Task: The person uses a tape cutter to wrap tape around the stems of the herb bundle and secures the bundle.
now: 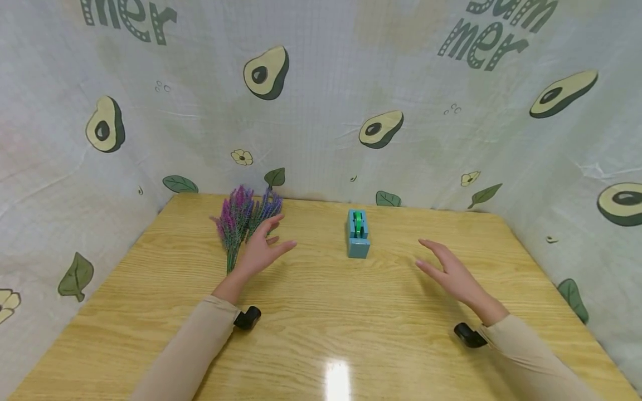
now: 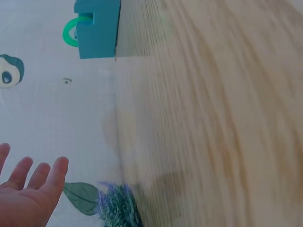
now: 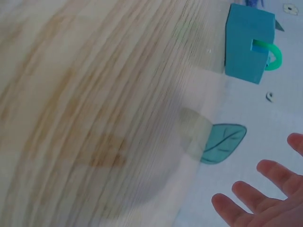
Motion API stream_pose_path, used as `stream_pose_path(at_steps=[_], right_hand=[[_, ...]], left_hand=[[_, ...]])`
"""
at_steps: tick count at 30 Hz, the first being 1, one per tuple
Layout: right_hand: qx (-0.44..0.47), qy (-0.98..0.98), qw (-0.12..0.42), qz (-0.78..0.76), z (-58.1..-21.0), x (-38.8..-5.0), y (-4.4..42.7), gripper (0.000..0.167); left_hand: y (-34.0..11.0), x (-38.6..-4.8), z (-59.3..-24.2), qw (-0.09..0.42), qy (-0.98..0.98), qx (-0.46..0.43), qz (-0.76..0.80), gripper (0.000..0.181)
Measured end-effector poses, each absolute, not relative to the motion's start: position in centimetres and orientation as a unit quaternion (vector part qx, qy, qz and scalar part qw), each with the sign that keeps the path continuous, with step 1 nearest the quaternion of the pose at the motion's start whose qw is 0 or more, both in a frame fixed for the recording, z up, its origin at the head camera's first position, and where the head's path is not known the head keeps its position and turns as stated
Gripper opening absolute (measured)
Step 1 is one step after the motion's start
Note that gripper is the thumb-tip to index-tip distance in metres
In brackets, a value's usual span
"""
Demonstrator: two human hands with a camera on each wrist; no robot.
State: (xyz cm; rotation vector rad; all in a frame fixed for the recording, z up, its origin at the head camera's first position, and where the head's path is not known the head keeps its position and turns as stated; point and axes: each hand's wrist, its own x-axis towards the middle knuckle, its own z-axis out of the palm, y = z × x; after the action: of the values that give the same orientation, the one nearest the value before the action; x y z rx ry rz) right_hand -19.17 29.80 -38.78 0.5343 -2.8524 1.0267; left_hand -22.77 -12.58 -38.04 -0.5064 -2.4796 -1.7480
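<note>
A blue tape dispenser (image 1: 358, 248) with a green roll of tape (image 1: 358, 221) stands toward the back of the table, between the two hands. To its left lies a bunch of artificial flowers (image 1: 233, 223) with purple and blue-violet blooms; their stems point to the near side. My left hand (image 1: 261, 249) is over the table just right of the stems, fingers loosely extended, holding nothing. On the other side my right hand (image 1: 453, 277) is held above the table, to the right of the dispenser, its fingers extended and nothing in them. Both wrist views show spread fingers and the dispenser (image 2: 99, 33) (image 3: 248, 45).
The wooden table (image 1: 311, 312) reaches back to a hanging cloth (image 1: 321, 100) printed with avocados, leaves and lettering, which also covers both sides. A black wrist camera (image 1: 248, 318) sits at the left cuff and another wrist camera (image 1: 469, 335) at the right.
</note>
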Motion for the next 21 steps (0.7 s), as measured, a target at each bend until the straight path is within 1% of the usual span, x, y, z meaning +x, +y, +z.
stream_pose_path(at_steps=[5,11,18,21], right_hand=[[0.179,-0.923,0.031,0.339,-39.0,-19.5,28.9,0.058],[0.183,-0.917,0.021,0.353,-39.0,-19.8,27.7,0.058],[0.188,-0.912,0.015,0.365,-39.2,-20.4,26.6,0.057],[0.190,-0.909,0.013,0.370,-39.3,-20.6,26.2,0.057]], left_hand=[[-11.1,-21.7,-36.3,0.020,-0.794,-0.171,-0.583,0.066],[-10.2,-21.9,-36.3,0.000,-0.781,-0.173,-0.601,0.064],[-9.5,-24.6,-39.5,0.005,-0.779,-0.171,-0.603,0.063],[-8.9,-24.9,-39.5,-0.003,-0.780,-0.169,-0.603,0.060]])
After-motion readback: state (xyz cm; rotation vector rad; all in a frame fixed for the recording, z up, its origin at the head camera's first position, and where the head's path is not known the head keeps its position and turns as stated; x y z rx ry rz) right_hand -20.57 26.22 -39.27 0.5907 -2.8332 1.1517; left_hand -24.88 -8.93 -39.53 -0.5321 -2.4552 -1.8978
